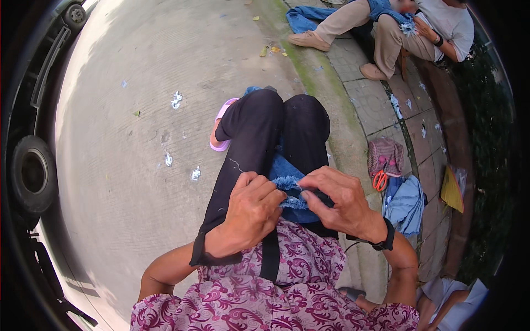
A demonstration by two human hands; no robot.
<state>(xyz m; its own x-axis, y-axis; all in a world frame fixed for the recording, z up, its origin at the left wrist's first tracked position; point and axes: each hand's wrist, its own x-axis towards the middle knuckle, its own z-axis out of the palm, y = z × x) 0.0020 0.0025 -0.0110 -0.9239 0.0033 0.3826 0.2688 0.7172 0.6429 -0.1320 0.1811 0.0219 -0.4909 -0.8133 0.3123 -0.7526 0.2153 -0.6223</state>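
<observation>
A piece of blue denim (pixel 284 167) lies across my lap, hanging between my knees. Its fluffy, frayed edge (pixel 286 182) runs between my two hands, with a dark opening between two fringed layers. My left hand (pixel 249 214) is closed on the left end of the fringe, its fingers curled under. From the other side, my right hand (pixel 343 202) pinches the right end of the frayed edge between thumb and forefinger. Any loose thread in that pinch is too small to make out. A few pale threads cling to my dark trousers.
On the paving to my right are a mauve bag (pixel 383 151), orange-handled scissors (pixel 380 181), folded light-blue denim (pixel 407 205) and a yellow packet (pixel 452 190). A seated person (pixel 450 30) handles denim at upper right. Thread tufts (pixel 176 100) dot the ground; a vehicle wheel (pixel 34 174) stands left.
</observation>
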